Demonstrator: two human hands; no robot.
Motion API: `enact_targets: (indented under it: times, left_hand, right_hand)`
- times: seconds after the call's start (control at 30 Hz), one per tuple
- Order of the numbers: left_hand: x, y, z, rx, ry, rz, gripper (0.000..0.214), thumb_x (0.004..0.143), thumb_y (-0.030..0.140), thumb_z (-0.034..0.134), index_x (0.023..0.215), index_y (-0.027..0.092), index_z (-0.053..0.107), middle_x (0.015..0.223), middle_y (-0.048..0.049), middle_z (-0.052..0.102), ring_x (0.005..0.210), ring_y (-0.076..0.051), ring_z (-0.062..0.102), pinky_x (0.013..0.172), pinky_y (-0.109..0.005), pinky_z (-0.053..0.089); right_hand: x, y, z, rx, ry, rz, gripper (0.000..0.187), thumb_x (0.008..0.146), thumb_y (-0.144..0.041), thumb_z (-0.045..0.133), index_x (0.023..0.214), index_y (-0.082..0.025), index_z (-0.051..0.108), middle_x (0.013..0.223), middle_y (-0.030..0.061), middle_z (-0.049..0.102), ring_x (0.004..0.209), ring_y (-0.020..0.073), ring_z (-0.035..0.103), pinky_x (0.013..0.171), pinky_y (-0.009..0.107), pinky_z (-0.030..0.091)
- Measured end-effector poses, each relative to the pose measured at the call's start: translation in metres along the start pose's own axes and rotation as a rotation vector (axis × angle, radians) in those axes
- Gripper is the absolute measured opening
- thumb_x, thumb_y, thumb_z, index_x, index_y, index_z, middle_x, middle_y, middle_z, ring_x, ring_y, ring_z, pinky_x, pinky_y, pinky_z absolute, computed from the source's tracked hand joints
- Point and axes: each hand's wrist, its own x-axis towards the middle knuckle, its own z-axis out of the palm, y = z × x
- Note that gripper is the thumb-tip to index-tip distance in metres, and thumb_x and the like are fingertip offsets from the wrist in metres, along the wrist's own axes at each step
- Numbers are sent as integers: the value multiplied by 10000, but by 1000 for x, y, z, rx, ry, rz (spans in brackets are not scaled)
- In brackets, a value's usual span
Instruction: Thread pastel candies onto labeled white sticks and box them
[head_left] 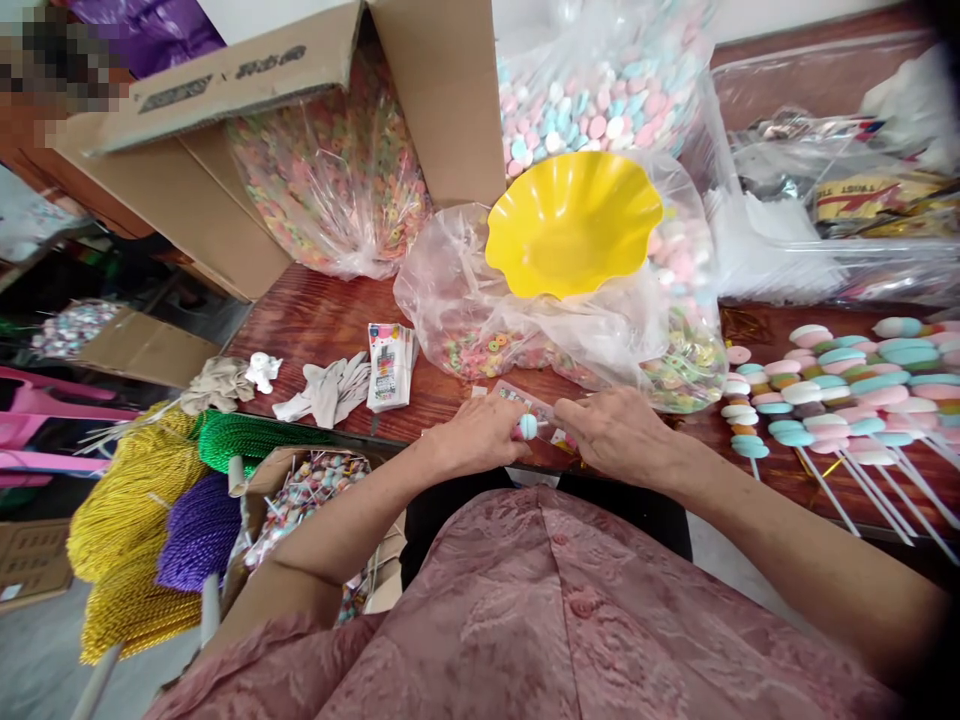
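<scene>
My left hand (480, 430) is closed at the table's front edge. A small candy piece (528, 427) with a pale blue top shows at its fingertips; the rest is hidden by the fingers. Just right of it, my right hand (619, 435) has its fingers pinched at the edge of a small clear plastic bag (516, 392) with some print. The bag lies between both hands, partly covered. To the right, several skewers of pink, white, blue and brown marshmallows (832, 400) lie on the table. A stack of printed cards or packets (391, 368) lies to the left.
A yellow wavy bowl (574, 225) rests on plastic bags of candy rings (491, 350). Behind stand a bag of pastel candies (600, 110), a cardboard box (225, 120) and a clear bin (832, 240). Gloves (330, 390) lie left. Below are twisted cords (135, 500) and a lollipop box (315, 495).
</scene>
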Motion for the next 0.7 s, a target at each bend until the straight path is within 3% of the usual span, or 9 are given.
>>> enact_targets:
  times: [0.13, 0.33, 0.47, 0.7]
  left_hand:
    - [-1, 7, 2, 18, 5, -9, 222, 789, 303, 636, 983, 198, 659, 962, -83, 705, 934, -269, 659, 800, -355, 498]
    - [-5, 1, 6, 190, 67, -125, 220, 807, 298, 576, 976, 176, 647, 922, -115, 702, 924, -294, 671, 771, -372, 504]
    - [-5, 1, 6, 140, 14, -80, 255, 820, 418, 601, 895, 186, 675, 886, -105, 699, 901, -283, 671, 768, -354, 500]
    - [0, 6, 12, 0, 16, 0, 397, 837, 561, 592, 976, 204, 697, 900, -102, 687, 918, -281, 650, 786, -362, 493]
  right_hand:
    - [4, -10, -6, -7, -145, -5, 248, 913, -168, 428, 1024, -149, 648, 761, 82, 729, 620, 169, 614, 555, 315, 153]
    - [-5, -8, -11, 64, -150, -61, 310, 934, -175, 410, 1135, -195, 645, 741, 72, 723, 600, 169, 602, 567, 312, 162]
    - [-6, -12, -15, 37, -162, -31, 270, 921, -172, 422, 1031, -170, 668, 694, 78, 707, 591, 170, 607, 554, 314, 162]
    - [7, -32, -25, 11, -266, 55, 232, 941, -238, 447, 967, -165, 666, 742, 106, 730, 676, 219, 682, 537, 308, 183]
